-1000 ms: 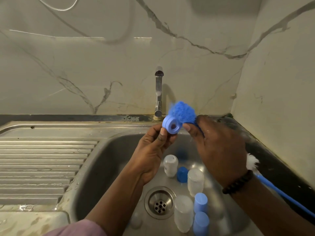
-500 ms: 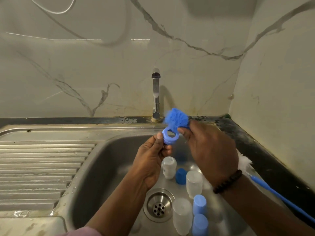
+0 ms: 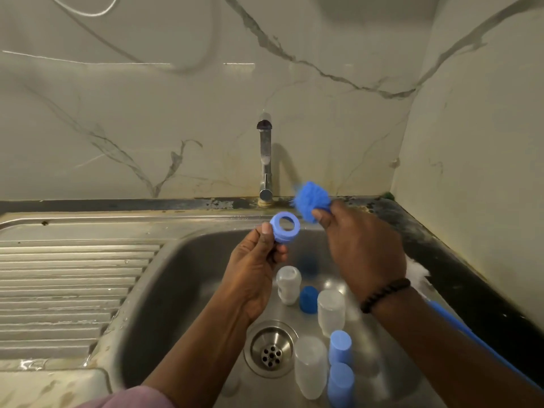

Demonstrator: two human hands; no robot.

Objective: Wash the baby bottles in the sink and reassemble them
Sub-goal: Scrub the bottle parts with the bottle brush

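Scrubbing step: left hand (image 3: 253, 269) pinches blue ring (image 3: 285, 227) above sink (image 3: 182, 260), right hand (image 3: 362, 245) grips brush (image 3: 312, 198) just beside it; next likely brush into ring.

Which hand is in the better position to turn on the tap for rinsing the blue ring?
Probably the right hand. It is nearer the tap, though it holds the blue brush, so it must free a finger. The left hand pinches the blue ring and should keep it.
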